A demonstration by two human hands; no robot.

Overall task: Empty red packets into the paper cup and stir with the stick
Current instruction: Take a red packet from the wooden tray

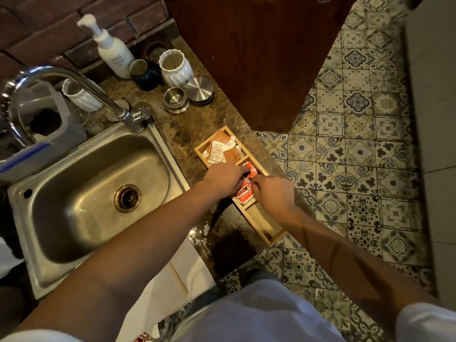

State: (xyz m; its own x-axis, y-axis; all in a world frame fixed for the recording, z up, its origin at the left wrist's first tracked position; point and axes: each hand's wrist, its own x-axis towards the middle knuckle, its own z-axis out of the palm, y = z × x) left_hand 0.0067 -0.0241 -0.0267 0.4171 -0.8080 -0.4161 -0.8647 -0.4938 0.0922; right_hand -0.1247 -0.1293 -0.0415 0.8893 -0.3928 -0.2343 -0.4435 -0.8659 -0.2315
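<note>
A wooden tray point(271, 239) with compartments lies on the marble counter right of the sink. Its middle compartment holds several red packets point(244, 193). Both hands are over that compartment. My left hand point(222, 178) pinches at the red packets with its fingertips, and my right hand point(271, 193) pinches them from the other side. Which packet each hand holds is hidden by the fingers. A thin wooden stick point(178, 277) lies on white paper near the counter's front edge. No paper cup is visible.
The tray's far compartment holds orange and white packets point(222, 149). A steel sink point(98, 193) with a tap point(74, 80) lies to the left. A soap pump bottle point(113, 50), a white ribbed jar point(175, 67), a dark mug point(145, 75) and steel tins point(176, 99) stand behind.
</note>
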